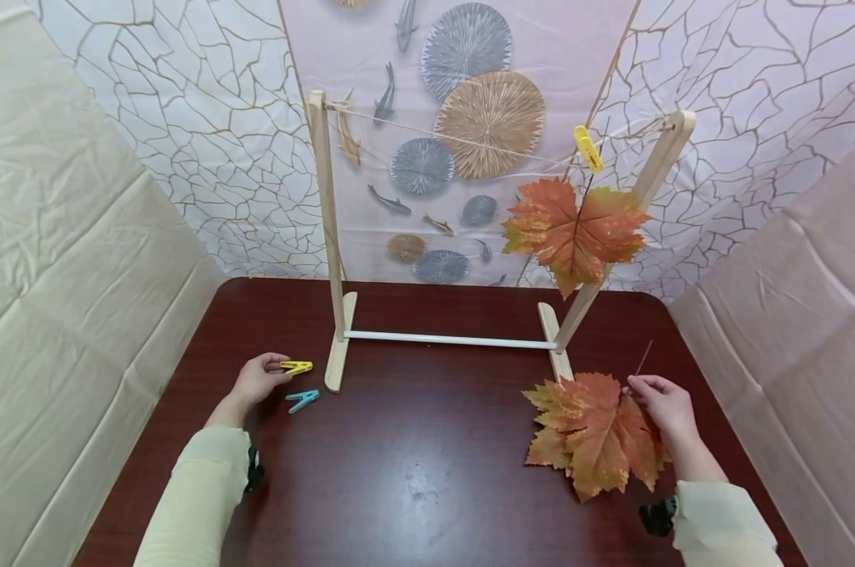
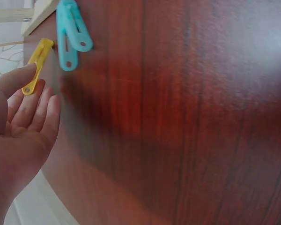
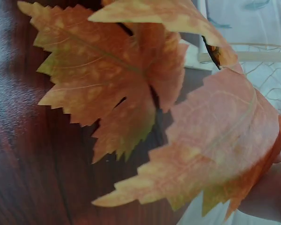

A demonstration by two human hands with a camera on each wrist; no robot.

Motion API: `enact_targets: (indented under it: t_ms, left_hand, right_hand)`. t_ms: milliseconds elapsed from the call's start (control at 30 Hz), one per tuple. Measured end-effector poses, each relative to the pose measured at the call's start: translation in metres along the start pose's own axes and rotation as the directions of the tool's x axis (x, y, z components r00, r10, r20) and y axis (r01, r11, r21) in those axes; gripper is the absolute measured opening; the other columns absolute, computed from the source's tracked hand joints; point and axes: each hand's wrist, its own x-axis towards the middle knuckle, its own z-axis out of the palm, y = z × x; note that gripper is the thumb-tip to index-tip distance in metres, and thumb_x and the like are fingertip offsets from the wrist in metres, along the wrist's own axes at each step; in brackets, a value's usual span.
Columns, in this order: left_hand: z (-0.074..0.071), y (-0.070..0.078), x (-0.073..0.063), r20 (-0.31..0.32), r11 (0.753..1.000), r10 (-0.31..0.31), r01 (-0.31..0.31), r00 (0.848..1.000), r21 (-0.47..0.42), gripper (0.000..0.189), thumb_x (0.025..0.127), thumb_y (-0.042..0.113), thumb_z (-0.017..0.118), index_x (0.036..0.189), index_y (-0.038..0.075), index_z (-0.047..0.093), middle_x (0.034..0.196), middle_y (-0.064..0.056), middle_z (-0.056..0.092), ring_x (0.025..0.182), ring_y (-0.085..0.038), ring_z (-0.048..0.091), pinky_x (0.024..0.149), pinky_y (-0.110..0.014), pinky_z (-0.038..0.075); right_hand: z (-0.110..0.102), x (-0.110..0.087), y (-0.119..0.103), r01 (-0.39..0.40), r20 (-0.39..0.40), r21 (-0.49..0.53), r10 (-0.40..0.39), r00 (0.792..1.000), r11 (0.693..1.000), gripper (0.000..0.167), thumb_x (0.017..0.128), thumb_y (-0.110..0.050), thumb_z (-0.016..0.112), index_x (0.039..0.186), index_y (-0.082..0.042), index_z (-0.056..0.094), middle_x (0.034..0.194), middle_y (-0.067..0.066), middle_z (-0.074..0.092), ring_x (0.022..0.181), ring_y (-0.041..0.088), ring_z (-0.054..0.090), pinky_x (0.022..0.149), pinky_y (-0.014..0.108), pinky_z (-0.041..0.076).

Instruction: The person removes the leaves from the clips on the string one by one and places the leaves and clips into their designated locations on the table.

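Observation:
My left hand [image 1: 257, 379] pinches a yellow clothespin [image 1: 297, 367] by its handle end, thumb against fingers. A blue clothespin [image 1: 302, 400] lies on the table just nearer to me, also plain in the left wrist view. On the right, my right hand [image 1: 664, 403] pinches the stem of an orange and yellow-green artificial maple leaf [image 1: 601, 433]. Another leaf [image 3: 93, 65] lies partly beneath it, seen in the right wrist view. There, the held leaf [image 3: 215, 136] covers most of the right hand's fingers.
A wooden frame [image 1: 326, 220] stands at the back of the dark table [image 1: 399, 449], with a string [image 1: 456, 142] tied between its posts. Near the right post, another yellow clothespin [image 1: 588, 150] holds a hanging maple leaf [image 1: 576, 232]. A white rod [image 1: 449, 339] joins the feet.

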Motion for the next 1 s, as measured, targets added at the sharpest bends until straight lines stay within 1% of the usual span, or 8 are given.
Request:
enact_targets:
  t_ms: [67,167,300,467,533,667,800,1000]
  left_hand:
    - [0.000,-0.001,-0.001,-0.018,1.000,0.002,-0.001,1.000,0.026,0.040,0.086,0.009,0.064,0.120,-0.009,0.054,0.116,-0.028,0.058,0.106,-0.036,0.056,0.085,-0.038,0.050]
    - [0.000,-0.003,-0.002,-0.036,0.998,-0.003,0.005,0.999,0.063,0.040,0.084,0.010,0.066,0.118,-0.009,0.055,0.111,-0.026,0.059,0.098,-0.032,0.055,0.079,-0.034,0.048]
    - [0.002,-0.007,-0.003,-0.038,0.995,-0.026,0.030,0.999,0.098,0.039,0.084,0.010,0.066,0.117,-0.007,0.056,0.112,-0.025,0.059,0.094,-0.027,0.054,0.077,-0.032,0.045]
    - [0.005,-0.006,-0.006,-0.052,0.993,-0.033,0.038,0.998,0.109,0.038,0.083,0.007,0.066,0.116,-0.009,0.056,0.113,-0.027,0.060,0.096,-0.029,0.055,0.080,-0.034,0.047]
    - [0.005,-0.005,-0.007,-0.060,0.994,-0.029,0.036,0.998,0.107,0.038,0.082,0.006,0.066,0.116,-0.010,0.056,0.112,-0.027,0.060,0.097,-0.031,0.056,0.081,-0.036,0.047]
    - [0.003,-0.002,-0.009,-0.070,0.995,-0.029,0.036,0.997,0.093,0.040,0.082,0.005,0.066,0.117,-0.011,0.055,0.114,-0.029,0.058,0.099,-0.035,0.055,0.085,-0.041,0.047]
    - [-0.001,-0.002,-0.009,-0.087,0.997,-0.017,0.023,0.996,0.076,0.042,0.083,0.008,0.066,0.119,-0.010,0.054,0.118,-0.031,0.056,0.103,-0.038,0.054,0.088,-0.045,0.046]
    - [-0.013,0.007,-0.010,-0.107,0.999,0.030,-0.028,0.994,0.023,0.045,0.088,0.013,0.062,0.125,-0.008,0.050,0.125,-0.032,0.052,0.113,-0.042,0.051,0.095,-0.048,0.044]
  right_hand:
    - [0.002,0.002,0.004,-0.009,-0.005,-0.008,0.009,1.000,1.000,0.021,0.093,-0.039,0.054,0.086,-0.024,0.066,0.066,-0.024,0.061,0.067,-0.006,0.056,0.062,0.011,0.046]
    - [0.005,0.005,0.012,-0.023,-0.010,-0.024,0.023,1.000,0.999,0.032,0.094,-0.038,0.053,0.100,-0.010,0.066,0.067,-0.023,0.061,0.066,-0.006,0.056,0.061,0.012,0.046]
    - [0.009,0.008,0.023,-0.050,-0.013,-0.037,0.049,0.999,0.998,0.046,0.095,-0.033,0.051,0.117,0.007,0.056,0.067,-0.021,0.062,0.064,-0.007,0.056,0.059,0.011,0.045]
    - [0.010,0.011,0.033,-0.062,-0.024,-0.024,0.061,0.998,0.998,0.048,0.095,-0.030,0.052,0.119,0.011,0.055,0.067,-0.019,0.063,0.062,-0.007,0.057,0.058,0.011,0.046]
    - [0.008,0.012,0.037,-0.057,-0.023,0.002,0.057,0.998,0.998,0.048,0.094,-0.031,0.053,0.117,0.011,0.056,0.067,-0.018,0.063,0.062,-0.006,0.058,0.058,0.013,0.048]
    - [0.003,0.018,0.047,-0.079,-0.014,0.089,0.080,0.997,0.993,0.035,0.092,-0.037,0.057,0.104,-0.005,0.066,0.066,-0.018,0.063,0.062,-0.004,0.061,0.057,0.019,0.051]
    - [-0.003,0.023,0.053,-0.049,-0.015,0.144,0.052,0.999,0.988,0.032,0.090,-0.039,0.059,0.100,-0.009,0.066,0.066,-0.017,0.062,0.063,-0.001,0.062,0.055,0.021,0.052]
    - [-0.015,0.037,0.058,-0.029,0.032,0.254,0.022,0.999,0.967,0.012,0.089,-0.035,0.061,0.086,-0.024,0.066,0.066,-0.019,0.065,0.062,-0.001,0.064,0.057,0.018,0.053]
